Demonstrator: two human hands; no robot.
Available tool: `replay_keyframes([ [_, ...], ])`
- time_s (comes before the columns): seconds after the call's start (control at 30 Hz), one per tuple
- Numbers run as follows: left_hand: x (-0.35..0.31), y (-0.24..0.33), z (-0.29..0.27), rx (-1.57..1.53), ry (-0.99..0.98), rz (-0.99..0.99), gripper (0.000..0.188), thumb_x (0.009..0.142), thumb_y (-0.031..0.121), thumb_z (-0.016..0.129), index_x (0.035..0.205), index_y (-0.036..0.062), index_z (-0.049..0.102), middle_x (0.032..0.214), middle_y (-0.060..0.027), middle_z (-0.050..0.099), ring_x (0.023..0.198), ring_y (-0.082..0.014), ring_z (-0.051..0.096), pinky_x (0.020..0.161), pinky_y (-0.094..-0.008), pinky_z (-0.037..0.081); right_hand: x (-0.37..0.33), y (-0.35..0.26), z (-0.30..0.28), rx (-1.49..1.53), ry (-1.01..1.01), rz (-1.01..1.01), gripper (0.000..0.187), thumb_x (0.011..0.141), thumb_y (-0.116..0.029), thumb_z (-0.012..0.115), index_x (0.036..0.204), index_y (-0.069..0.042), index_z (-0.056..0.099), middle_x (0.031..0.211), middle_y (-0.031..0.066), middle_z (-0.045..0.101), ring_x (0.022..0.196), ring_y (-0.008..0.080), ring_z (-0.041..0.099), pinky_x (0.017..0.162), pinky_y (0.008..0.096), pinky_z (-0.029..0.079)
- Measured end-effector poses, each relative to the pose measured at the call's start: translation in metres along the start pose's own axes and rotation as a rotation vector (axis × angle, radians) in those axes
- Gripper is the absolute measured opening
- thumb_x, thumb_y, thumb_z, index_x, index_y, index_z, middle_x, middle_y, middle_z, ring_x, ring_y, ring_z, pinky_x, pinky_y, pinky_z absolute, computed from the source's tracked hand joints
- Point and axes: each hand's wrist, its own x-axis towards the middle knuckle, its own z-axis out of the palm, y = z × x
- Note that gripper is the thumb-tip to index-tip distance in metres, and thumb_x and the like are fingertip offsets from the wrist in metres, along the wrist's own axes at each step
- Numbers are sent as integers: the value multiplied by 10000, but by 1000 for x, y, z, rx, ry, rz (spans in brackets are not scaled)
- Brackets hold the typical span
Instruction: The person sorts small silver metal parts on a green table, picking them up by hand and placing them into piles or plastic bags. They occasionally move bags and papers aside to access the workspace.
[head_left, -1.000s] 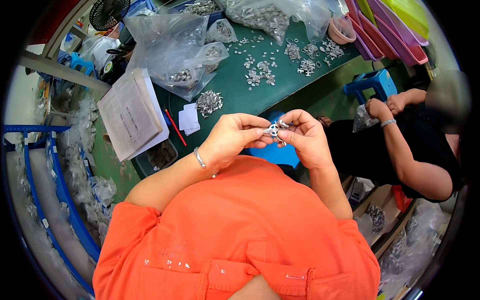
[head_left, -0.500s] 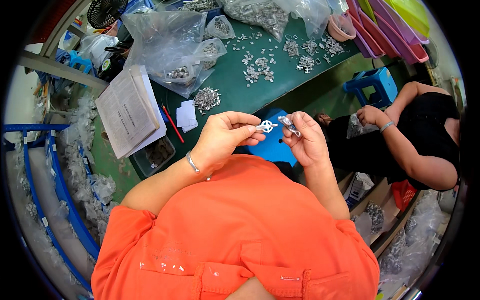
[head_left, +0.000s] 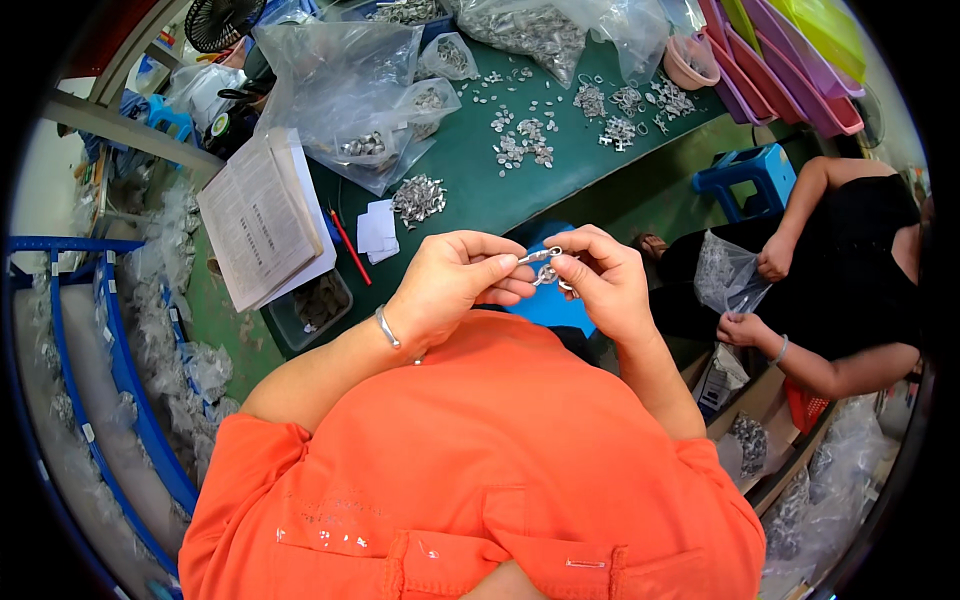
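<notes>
My left hand (head_left: pixel 455 285) and my right hand (head_left: pixel 600 280) meet in front of my chest, above my orange shirt. Both pinch small silver metal parts (head_left: pixel 545 268) between thumb and fingertips; the pieces touch each other. A silver bracelet (head_left: pixel 387 327) sits on my left wrist. Beyond the hands lies the green table (head_left: pixel 480 180), with a small heap of metal parts (head_left: pixel 418 198) nearest my left hand.
Clear plastic bags of metal parts (head_left: pixel 350 95) and scattered pieces (head_left: pixel 600 105) cover the table's far side. An open booklet (head_left: pixel 262 215), a red pen (head_left: pixel 350 248) and white slips (head_left: pixel 378 228) lie left. A seated person (head_left: pixel 830 290) holds a bag at right, near a blue stool (head_left: pixel 745 175).
My hands, apart half a second ago with one part in each, have come together so the metal pieces touch. The person at right now holds a plastic bag lower down.
</notes>
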Motion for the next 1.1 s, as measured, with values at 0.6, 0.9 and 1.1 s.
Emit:
replay_keyframes([
  [0.6,4,13,-53,-154,-26,-88,271,929,19,536,1171,-100,551,1055,-214,648,923,-257,681,787,-286,572,52,14,33,17,-109,170,125,902,-21,587,983,25,670,836,21,596,627,65,545,537,194,437],
  [0.9,20,42,-116,-175,-121,-97,259,910,4,552,1151,-93,549,1040,-222,650,914,-282,684,781,-302,578,93,8,82,15,-59,184,125,911,-21,577,984,21,668,803,13,588,610,63,527,522,195,420],
  [1.1,26,55,-135,-220,-141,-79,251,898,-5,566,1136,-85,554,1020,-225,654,891,-288,690,757,-298,584,114,3,95,-6,-52,183,124,910,-16,576,986,25,666,808,17,587,608,64,528,519,196,422],
])
